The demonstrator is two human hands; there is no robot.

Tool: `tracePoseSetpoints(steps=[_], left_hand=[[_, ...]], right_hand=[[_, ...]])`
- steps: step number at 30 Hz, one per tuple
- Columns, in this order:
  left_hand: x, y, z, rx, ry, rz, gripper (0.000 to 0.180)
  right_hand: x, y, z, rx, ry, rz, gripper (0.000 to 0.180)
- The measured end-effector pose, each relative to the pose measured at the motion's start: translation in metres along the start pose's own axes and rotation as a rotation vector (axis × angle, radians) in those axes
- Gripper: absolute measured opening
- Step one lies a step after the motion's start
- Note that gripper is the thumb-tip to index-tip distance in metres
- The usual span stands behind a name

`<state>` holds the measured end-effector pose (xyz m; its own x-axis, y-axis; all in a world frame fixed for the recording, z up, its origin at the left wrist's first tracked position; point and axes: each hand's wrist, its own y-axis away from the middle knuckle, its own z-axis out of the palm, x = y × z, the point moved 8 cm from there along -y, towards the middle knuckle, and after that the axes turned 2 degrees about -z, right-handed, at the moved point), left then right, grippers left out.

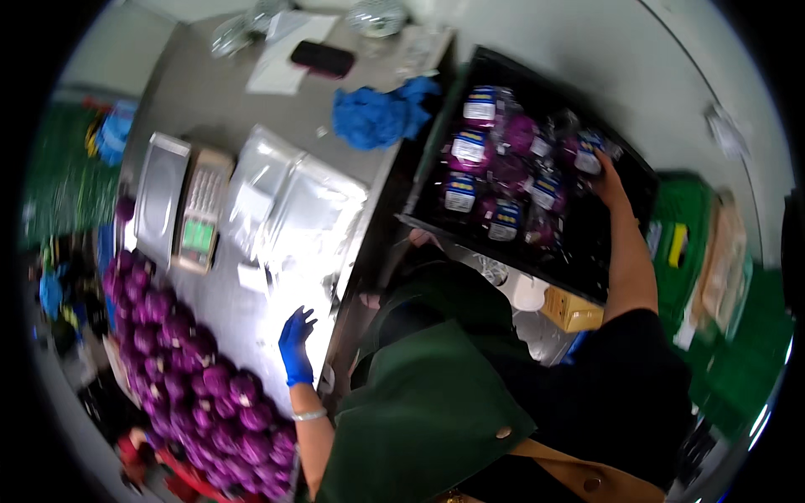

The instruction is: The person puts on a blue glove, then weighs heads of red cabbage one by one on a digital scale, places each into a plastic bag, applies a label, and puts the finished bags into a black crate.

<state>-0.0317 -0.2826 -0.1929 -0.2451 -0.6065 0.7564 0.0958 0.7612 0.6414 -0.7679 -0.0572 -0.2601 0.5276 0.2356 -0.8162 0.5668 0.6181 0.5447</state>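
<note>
My right hand [610,184] is bare and reaches into a black plastic crate [580,279]. Its fingers curl around a clear-wrapped pack [587,158] with a blue and white label, at the crate's right side. Several similar packs of round purple produce [467,149] lie in the crate. My left hand [297,345], in a blue glove, hovers by the near edge of the steel table [220,303]. Its fingers are apart and nothing is in them. Clear plastic bags [312,201] lie flat just beyond it. The exact kind of purple produce is unclear.
Loose purple round produce [204,387] forms a long heap at lower left. A scale [199,210] stands at the table's left. Blue crumpled cloth or plastic [377,113] and a phone [323,59] lie farther back. Green crates [677,220] stand right of the black crate.
</note>
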Motion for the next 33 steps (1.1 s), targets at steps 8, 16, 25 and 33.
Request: tracePoseSetpoints(steps=[8,16,25,33], left_hand=[[0.012,-0.070,-0.043,0.228,-0.134,0.313,0.016],[-0.039,-0.095,-0.015,0.297,-0.400,0.588,0.022],[0.020,-0.017,-0.065,0.186,0.062,0.585,0.014],[-0.052,0.035,-0.179,0.469,0.415,0.402,0.014]], right_hand=[[0.059,-0.099,-0.169,0.475,1.051,0.362,0.068],[-0.033,0.056,0.303,-0.041,1.055,-0.775,0.032],[0.205,0.247,0.621,-0.944,0.829,-0.130,0.029],[0.257,0.301,0.689,-1.029,0.768,0.077,0.020]])
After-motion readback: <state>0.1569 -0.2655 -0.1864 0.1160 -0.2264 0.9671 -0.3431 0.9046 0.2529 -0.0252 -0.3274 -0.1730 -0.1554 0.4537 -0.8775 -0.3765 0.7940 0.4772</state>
